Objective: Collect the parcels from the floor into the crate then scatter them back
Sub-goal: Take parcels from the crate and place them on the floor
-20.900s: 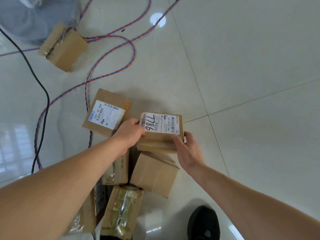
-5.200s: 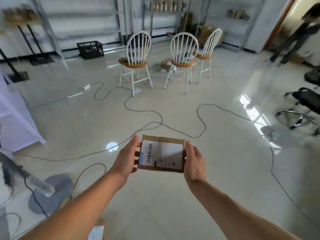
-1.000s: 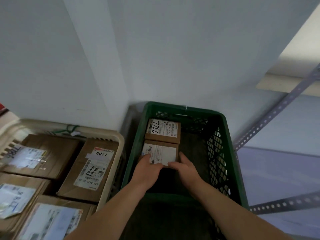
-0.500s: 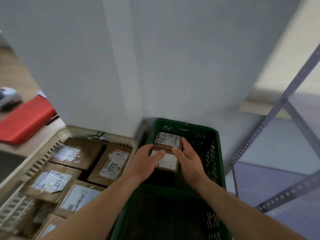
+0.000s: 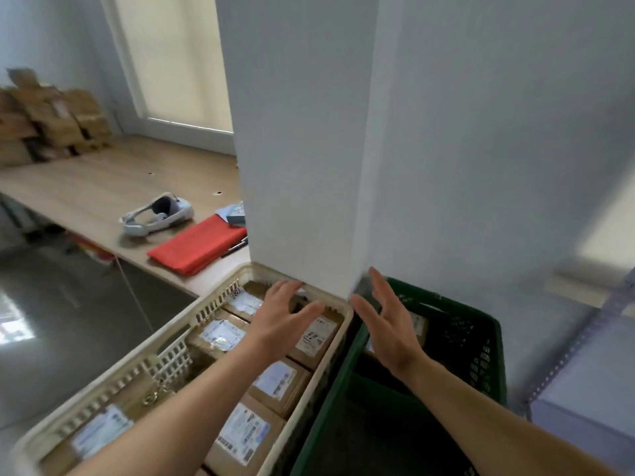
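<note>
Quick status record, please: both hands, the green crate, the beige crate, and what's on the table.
left hand: open, holds nothing, above the beige crate
right hand: open, holds nothing, above the green crate
green crate: a parcel shows partly behind the right hand; the rest of the inside is dark or hidden
beige crate: left of the green crate, holds several labelled parcels lying flat
table: headset and red flat item

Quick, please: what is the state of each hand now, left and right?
Left hand: open, fingers spread, holding nothing.
Right hand: open, fingers straight, holding nothing.
</note>
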Demonstrator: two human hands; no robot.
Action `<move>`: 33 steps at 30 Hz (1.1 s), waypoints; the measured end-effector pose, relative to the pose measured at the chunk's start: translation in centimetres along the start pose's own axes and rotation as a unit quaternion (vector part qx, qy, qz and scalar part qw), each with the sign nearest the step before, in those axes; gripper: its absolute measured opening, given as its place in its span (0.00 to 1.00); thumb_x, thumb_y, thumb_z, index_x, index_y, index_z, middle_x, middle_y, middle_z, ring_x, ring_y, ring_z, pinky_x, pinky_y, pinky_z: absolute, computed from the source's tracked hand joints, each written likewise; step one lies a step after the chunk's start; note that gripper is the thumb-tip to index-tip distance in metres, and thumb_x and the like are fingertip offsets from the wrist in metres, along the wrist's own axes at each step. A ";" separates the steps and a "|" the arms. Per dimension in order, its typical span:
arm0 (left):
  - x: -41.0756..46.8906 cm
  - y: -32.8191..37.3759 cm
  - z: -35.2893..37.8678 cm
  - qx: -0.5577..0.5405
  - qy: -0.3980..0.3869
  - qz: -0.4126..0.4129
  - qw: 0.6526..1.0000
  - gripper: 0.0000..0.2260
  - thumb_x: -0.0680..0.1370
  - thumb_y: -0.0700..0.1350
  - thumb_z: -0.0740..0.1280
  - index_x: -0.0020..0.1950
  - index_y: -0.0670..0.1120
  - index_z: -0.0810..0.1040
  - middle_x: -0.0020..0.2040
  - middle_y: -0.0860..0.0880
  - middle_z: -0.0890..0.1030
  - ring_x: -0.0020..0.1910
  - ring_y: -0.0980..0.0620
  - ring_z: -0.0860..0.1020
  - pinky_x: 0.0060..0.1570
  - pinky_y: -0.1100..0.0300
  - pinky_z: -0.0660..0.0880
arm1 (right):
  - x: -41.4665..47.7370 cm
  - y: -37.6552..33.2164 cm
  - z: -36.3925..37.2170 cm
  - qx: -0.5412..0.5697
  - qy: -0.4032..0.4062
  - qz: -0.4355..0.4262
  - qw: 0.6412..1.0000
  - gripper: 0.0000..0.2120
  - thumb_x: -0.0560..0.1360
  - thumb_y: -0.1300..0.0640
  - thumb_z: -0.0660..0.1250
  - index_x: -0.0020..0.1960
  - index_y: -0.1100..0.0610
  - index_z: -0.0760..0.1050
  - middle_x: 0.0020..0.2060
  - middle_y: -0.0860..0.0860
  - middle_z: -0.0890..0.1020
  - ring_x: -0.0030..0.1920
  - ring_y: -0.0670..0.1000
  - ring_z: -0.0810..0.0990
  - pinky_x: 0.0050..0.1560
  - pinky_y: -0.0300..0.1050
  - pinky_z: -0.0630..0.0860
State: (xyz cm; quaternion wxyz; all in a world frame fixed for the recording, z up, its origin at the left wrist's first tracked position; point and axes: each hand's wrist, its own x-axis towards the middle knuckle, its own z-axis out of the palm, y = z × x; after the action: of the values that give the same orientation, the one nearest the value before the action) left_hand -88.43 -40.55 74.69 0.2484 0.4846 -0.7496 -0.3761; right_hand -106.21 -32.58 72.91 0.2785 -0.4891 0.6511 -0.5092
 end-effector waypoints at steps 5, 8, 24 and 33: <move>-5.6 -3.1 -8.0 -0.031 0.067 -0.001 0.997 0.17 0.80 0.53 0.69 0.67 0.53 0.72 0.60 0.63 0.69 0.64 0.60 0.67 0.58 0.68 0.65 | -2.5 -5.5 6.5 -0.046 -0.053 -0.056 0.996 0.49 0.68 0.24 0.56 0.83 0.43 0.54 0.81 0.46 0.62 0.78 0.47 0.62 0.73 0.51 0.64; -9.9 -6.1 -13.1 -0.044 0.107 -0.023 0.993 0.29 0.78 0.57 0.70 0.75 0.46 0.69 0.69 0.54 0.68 0.70 0.54 0.67 0.69 0.58 0.64 | -4.5 -8.4 11.7 -0.059 -0.081 -0.073 0.992 0.52 0.65 0.22 0.56 0.83 0.44 0.55 0.80 0.48 0.65 0.77 0.50 0.65 0.74 0.54 0.63; -37.8 -18.3 -34.9 -0.022 0.387 -0.211 0.897 0.36 0.73 0.62 0.71 0.77 0.47 0.67 0.79 0.47 0.63 0.77 0.52 0.62 0.71 0.62 0.59 | -17.0 -23.1 39.4 0.032 -0.337 -0.211 0.917 0.49 0.66 0.27 0.62 0.83 0.43 0.58 0.80 0.43 0.64 0.79 0.45 0.63 0.80 0.55 0.62; -51.3 -18.4 -36.6 0.013 0.521 -0.308 0.796 0.32 0.78 0.57 0.70 0.78 0.46 0.66 0.80 0.50 0.61 0.77 0.54 0.63 0.65 0.67 0.57 | -25.0 -27.6 47.8 0.087 -0.485 -0.253 0.833 0.41 0.71 0.36 0.68 0.82 0.43 0.60 0.78 0.41 0.66 0.78 0.45 0.65 0.79 0.50 0.63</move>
State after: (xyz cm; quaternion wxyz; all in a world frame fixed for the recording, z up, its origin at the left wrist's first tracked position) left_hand -30.64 -10.06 81.23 0.4661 0.8160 -0.3225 -0.1137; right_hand -46.19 -28.33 79.78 0.4618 -0.7944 0.2390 -0.3139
